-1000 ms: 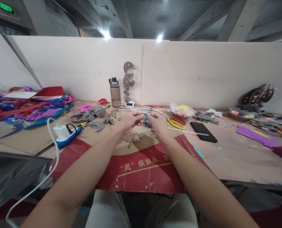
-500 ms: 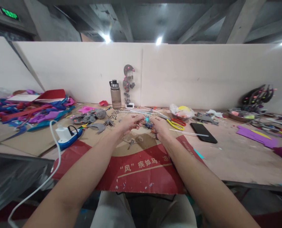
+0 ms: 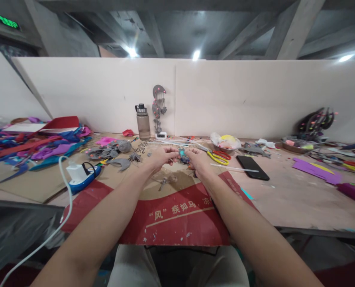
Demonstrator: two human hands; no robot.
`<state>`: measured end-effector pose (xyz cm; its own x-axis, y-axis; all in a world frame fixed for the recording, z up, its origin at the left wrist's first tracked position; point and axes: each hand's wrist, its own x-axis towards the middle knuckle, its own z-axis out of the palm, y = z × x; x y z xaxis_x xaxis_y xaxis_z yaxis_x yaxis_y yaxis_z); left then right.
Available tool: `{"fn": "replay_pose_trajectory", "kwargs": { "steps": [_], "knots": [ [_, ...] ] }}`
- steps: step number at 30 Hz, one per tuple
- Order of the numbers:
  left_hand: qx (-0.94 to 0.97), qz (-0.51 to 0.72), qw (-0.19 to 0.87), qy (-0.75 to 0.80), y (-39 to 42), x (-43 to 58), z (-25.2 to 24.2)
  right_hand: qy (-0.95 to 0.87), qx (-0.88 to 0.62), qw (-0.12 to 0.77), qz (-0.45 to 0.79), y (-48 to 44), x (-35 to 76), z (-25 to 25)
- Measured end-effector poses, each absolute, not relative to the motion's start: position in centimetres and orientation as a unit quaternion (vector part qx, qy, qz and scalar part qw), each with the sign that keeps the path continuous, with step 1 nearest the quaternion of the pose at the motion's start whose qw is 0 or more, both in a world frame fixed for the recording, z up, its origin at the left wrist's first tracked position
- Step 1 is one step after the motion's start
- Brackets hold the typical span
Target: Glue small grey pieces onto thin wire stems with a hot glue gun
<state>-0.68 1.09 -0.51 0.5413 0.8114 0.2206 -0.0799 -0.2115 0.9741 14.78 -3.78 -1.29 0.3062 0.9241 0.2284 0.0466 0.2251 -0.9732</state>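
Both my arms reach forward over a red and brown cardboard sheet (image 3: pixel 177 207). My left hand (image 3: pixel 161 156) and my right hand (image 3: pixel 199 159) meet above it, fingers pinched together on a small teal and dark craft piece (image 3: pixel 182 154) held between them. A small grey piece (image 3: pixel 164 182) lies on the cardboard just below my hands. Yellow and red scissors (image 3: pixel 219 156) lie right of my right hand.
A black phone (image 3: pixel 252 167) and a white stick (image 3: pixel 234 168) lie to the right. A white charger on a blue power strip (image 3: pixel 81 175) sits left with its cable trailing. A water bottle (image 3: pixel 143 122), grey craft shapes (image 3: pixel 111 150), coloured foam strips (image 3: pixel 36 143) and purple sheets (image 3: pixel 314 168) surround.
My hands stayed together on the small piece, shifting slightly lower and nearer the cardboard. The view drifted a little.
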Motion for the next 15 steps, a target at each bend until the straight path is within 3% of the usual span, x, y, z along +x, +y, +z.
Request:
{"fn": "replay_pose_trajectory", "kwargs": {
  "steps": [8,15],
  "knots": [
    [0.734,0.384,0.49,0.272,1.29,-0.67,-0.55,-0.471,-0.518,0.618,0.357,-4.04,14.74,-1.14],
    [0.725,0.352,0.531,0.261,1.24,-1.16,-0.16,-0.472,-0.488,0.597,0.427,-4.61,15.09,-0.42]
  ]
}}
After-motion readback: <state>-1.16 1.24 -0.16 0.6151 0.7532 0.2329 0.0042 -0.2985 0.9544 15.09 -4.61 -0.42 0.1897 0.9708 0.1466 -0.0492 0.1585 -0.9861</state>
